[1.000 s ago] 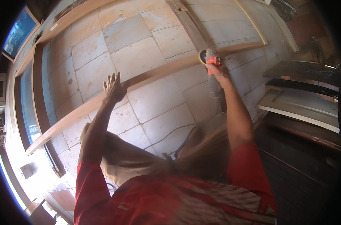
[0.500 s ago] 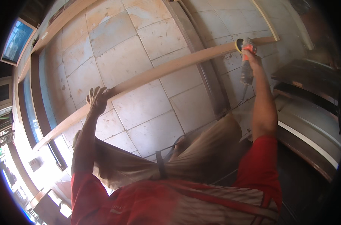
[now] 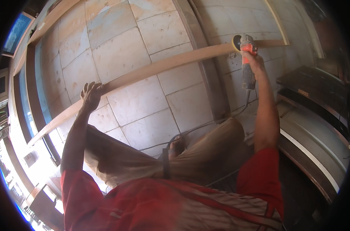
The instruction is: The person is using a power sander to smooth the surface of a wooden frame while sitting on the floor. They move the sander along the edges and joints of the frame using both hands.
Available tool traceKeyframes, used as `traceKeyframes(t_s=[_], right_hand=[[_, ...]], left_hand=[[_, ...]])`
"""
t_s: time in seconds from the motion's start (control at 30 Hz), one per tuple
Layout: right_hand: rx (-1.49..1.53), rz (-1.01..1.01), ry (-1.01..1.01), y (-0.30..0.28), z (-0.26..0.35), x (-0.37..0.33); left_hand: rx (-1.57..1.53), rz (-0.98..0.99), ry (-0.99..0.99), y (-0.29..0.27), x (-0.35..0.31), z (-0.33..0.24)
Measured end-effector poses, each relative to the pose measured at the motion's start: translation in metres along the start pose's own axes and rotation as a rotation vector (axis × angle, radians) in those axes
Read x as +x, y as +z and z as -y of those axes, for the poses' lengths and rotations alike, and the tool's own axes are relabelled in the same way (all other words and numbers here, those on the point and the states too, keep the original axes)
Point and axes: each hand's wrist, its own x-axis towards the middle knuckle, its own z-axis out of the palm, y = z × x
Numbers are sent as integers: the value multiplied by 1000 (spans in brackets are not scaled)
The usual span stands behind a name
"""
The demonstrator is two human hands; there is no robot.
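A long pale wooden plank (image 3: 163, 66) runs slantwise across the view, from lower left to upper right, above a tiled floor. My left hand (image 3: 91, 94) grips the plank's upper edge near its left part. My right hand (image 3: 252, 61) holds a red and grey angle grinder (image 3: 245, 61), whose round yellowish disc (image 3: 236, 41) lies against the plank near its right end. The grinder's dark cord (image 3: 205, 125) trails down across the floor toward my legs.
Large beige floor tiles (image 3: 136, 96) lie under the plank. A dark wooden beam (image 3: 205, 69) crosses the floor under it. Long wooden frames (image 3: 32, 77) lie at the left. Dark stacked panels (image 3: 317, 96) and a pale curved board (image 3: 313, 146) stand at the right.
The view has shifted, so the plank and both hands sit further right and lower in the picture. The grinder has travelled along the plank toward its right end. My left hand stays on the plank.
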Motion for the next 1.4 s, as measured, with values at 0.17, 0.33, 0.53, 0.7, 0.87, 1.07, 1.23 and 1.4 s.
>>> traceKeyframes(t_s=[0.17, 0.33, 0.53, 0.7, 0.87, 1.07, 1.23, 1.4], right_hand=[[-109, 1, -93, 30, -3, -18], [-144, 147, -149, 74, 14, -46], [-98, 4, 1, 35, -5, -22], [-97, 101, -80, 83, 2, -66], [-175, 271, -221, 184, 53, -132], [-178, 360, -415, 256, 70, -187], [-275, 502, -396, 355, 100, -238], [-243, 635, -474, 430, 129, -287]], left_hand=[[-21, 85, 0, -3, 0, 1], [-113, 280, -114, -30, 3, -9], [-88, 103, -71, 0, 5, 1], [-249, -25, -57, -13, -2, -9], [-804, -501, -161, -4, -7, 9], [-1423, 368, -18, -49, -114, -137], [-1803, 354, -205, -45, -135, -145], [-2168, -31, -345, -51, -142, -103]])
